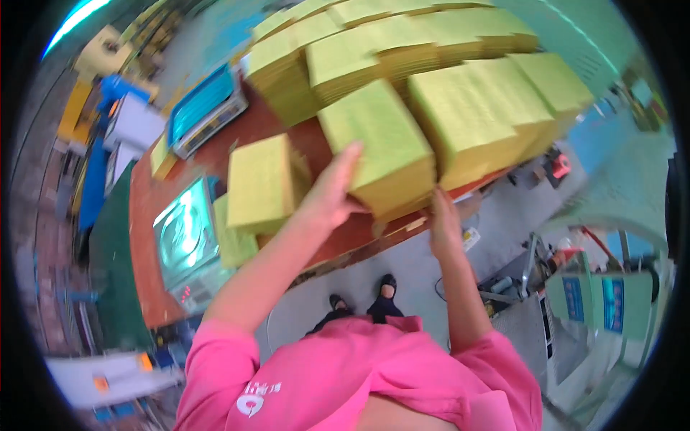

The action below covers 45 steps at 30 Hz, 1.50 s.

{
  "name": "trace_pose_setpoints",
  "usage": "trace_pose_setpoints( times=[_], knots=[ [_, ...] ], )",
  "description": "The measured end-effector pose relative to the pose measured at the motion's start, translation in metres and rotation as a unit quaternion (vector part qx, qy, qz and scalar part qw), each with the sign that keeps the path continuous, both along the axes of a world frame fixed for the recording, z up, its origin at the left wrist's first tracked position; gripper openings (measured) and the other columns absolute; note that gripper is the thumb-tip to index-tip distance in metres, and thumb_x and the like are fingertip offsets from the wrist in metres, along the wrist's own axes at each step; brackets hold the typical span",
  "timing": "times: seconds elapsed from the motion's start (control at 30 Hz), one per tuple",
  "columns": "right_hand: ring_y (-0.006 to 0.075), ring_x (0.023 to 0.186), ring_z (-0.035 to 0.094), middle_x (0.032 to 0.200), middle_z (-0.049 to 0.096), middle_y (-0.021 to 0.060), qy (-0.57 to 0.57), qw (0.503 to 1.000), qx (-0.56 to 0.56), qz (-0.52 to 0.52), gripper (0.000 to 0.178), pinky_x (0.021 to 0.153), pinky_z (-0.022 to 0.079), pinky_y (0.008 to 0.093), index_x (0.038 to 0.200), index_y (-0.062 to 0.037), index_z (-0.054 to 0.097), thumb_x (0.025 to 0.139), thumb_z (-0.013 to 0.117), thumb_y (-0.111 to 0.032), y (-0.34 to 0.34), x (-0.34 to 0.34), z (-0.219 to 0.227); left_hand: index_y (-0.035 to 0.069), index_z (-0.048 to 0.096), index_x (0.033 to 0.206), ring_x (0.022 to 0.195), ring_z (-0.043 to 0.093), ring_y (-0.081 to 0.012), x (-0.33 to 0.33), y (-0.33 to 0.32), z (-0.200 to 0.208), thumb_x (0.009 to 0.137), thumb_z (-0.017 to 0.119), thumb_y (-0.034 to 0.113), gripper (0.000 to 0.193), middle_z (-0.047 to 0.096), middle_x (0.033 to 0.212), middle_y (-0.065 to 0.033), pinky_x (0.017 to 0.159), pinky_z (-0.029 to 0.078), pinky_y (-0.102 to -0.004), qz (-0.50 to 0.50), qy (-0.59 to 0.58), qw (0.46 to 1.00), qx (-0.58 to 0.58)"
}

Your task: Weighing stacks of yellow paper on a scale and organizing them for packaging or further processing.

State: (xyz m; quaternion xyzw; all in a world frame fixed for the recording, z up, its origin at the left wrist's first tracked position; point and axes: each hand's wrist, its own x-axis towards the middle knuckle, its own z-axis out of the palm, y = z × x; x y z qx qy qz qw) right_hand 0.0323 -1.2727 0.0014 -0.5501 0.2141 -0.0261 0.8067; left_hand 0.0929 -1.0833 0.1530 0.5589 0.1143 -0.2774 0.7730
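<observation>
Here | left hand (336, 192) + right hand (445, 221): holding yellow stack (382, 147) between them | (similar stacks (467, 108) alongside)

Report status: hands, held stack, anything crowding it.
Left hand, right hand on yellow stack, opposite sides. Neighbouring stacks close on its right and far side.

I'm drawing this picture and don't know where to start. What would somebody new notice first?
Probably the big yellow stacks crowding the far side of the red-brown table, with one nearer stack between the person's left grip and right grip. The bright pink shirt at the bottom would likely catch the eye next.
</observation>
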Motion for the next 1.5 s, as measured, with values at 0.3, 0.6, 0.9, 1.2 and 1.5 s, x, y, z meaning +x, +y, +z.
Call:
trace_pose_setpoints(
  times=[0.3,0.6,0.9,1.2,1.5],
  knots=[
    [0.0207,0.104,0.062,0.112,0.065,0.0128,-0.043,0.991,-0.043,0.115,0.026,0.093,0.047,0.0312,0.119,0.0031,0.059,0.095,0.052,-0.003,0.026,-0.111,0.008,0.009,0.040,0.144,0.132,0.042,-0.0273,-0.031,0.023,0.032,0.093,0.051,0.056,0.070,0.043,0.145,-0.0106,0.099,0.043,-0.0519,0.029,-0.221,0.962,0.158],
    [0.0322,0.111,0.060,0.116,0.063,0.0217,-0.241,0.952,-0.145,0.120,0.037,0.096,0.045,0.0379,0.122,0.0029,0.056,0.098,0.050,-0.024,0.164,0.041,0.043,-0.007,0.045,0.136,0.120,0.053,-0.0212,-0.014,0.217,0.020,0.090,0.066,0.029,0.062,0.053,0.133,-0.0168,0.102,0.040,-0.0339,0.199,-0.195,0.880,0.385],
    [0.0364,0.105,0.060,0.106,0.064,0.0243,-0.293,0.887,-0.313,0.169,0.042,0.088,0.046,0.0409,0.109,-0.0004,0.060,0.101,0.035,-0.033,0.206,0.164,-0.018,-0.004,0.058,0.115,0.092,0.065,-0.0140,0.020,0.201,-0.003,0.089,0.067,0.023,0.038,0.066,0.108,-0.0091,0.079,0.053,-0.0290,0.017,-0.101,0.968,0.231],
    [0.0219,0.095,0.058,0.106,0.063,0.0148,-0.312,0.898,-0.292,0.107,0.039,0.083,0.045,0.0350,0.114,0.0039,0.056,0.105,0.034,-0.028,0.142,0.070,-0.068,-0.004,0.059,0.116,0.092,0.064,-0.0156,-0.043,0.150,-0.002,0.084,0.072,0.031,0.049,0.068,0.103,-0.0108,0.081,0.051,-0.0308,-0.074,-0.180,0.904,0.382],
    [0.0160,0.103,0.057,0.120,0.059,0.0107,-0.137,0.986,-0.094,0.007,0.034,0.091,0.046,0.0285,0.128,0.0040,0.051,0.101,0.047,-0.017,0.135,-0.050,0.003,-0.007,0.053,0.121,0.094,0.062,-0.0212,-0.120,0.136,-0.022,0.082,0.070,0.022,0.051,0.064,0.107,-0.0146,0.086,0.049,-0.0358,0.162,-0.163,0.973,0.024]
  ],
)
